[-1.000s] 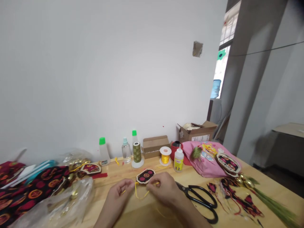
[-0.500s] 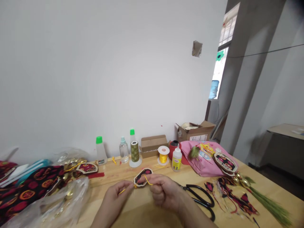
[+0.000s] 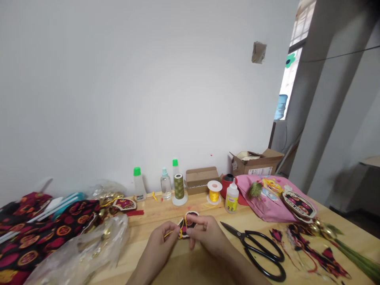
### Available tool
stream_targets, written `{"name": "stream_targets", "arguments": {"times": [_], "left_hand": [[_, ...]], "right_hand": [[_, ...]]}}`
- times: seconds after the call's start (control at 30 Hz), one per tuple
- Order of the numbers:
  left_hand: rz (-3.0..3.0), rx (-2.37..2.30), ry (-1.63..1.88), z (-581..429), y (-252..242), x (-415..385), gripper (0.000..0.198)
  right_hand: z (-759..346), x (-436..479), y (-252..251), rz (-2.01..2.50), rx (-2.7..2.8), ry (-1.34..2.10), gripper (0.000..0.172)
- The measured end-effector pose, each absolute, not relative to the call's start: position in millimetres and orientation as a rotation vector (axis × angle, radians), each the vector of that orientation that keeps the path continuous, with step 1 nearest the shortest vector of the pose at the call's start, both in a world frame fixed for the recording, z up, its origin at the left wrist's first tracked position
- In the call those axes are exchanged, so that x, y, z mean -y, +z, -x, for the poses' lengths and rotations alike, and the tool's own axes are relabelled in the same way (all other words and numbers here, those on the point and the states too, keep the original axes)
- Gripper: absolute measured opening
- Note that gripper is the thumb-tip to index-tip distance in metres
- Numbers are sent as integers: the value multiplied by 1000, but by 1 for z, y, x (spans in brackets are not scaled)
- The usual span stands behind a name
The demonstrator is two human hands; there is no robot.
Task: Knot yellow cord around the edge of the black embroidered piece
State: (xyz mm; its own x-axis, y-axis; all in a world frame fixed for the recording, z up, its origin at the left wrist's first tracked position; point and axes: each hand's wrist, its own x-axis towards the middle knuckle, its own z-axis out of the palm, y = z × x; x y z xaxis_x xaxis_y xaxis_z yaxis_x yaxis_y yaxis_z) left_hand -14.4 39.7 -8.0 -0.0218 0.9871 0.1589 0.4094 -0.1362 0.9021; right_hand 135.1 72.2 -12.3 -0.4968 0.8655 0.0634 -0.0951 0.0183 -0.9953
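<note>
My left hand (image 3: 162, 242) pinches a yellow cord (image 3: 185, 221) close to the lower left edge of a small dark-red and black ornament (image 3: 194, 217) with a pale rim. The ornament lies partly behind my fingers. My right hand (image 3: 209, 234) is over its right side, fingers bent, with the cord running up to the index fingertip. The exact grip there is partly hidden. Black-handled scissors (image 3: 244, 236) lie on the table, right of my right hand.
A yellow cord spool (image 3: 214, 196), glue bottle (image 3: 232, 200), green thread spool (image 3: 178, 187) and bottles line the back. Left are patterned fabric (image 3: 47, 233) and a plastic bag (image 3: 89, 245). A pink bag (image 3: 264, 206), fabric scraps (image 3: 320, 253) and a cardboard box (image 3: 257, 162) are right.
The view has shifted, so the table things appear farther right. My right hand has drawn the cord upright over the ornament, and its fingers have spread a little. My left hand keeps its pinch.
</note>
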Motion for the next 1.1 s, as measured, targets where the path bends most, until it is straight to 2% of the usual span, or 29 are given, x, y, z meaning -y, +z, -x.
{"name": "stream_targets", "arguments": {"times": [0.1, 0.3, 0.43, 0.7, 1.1], "left_hand": [[-1542, -1451, 1166, 15, -12, -42, 23], [-1437, -1368, 1150, 13, -11, -43, 25], [-1433, -1379, 1112, 14, -10, -44, 27], [-1312, -1393, 1253, 17, -16, -50, 31], [-1329, -1363, 1099, 8, -16, -46, 35]], "right_hand": [[-132, -65, -12, 814, 1746, 1563, 44], [-126, -57, -9, 780, 1913, 1320, 25], [-127, -59, -9, 757, 1923, 1304, 29], [-130, -57, -12, 831, 1999, 1146, 37], [-133, -58, -13, 911, 2174, 867, 31]]}}
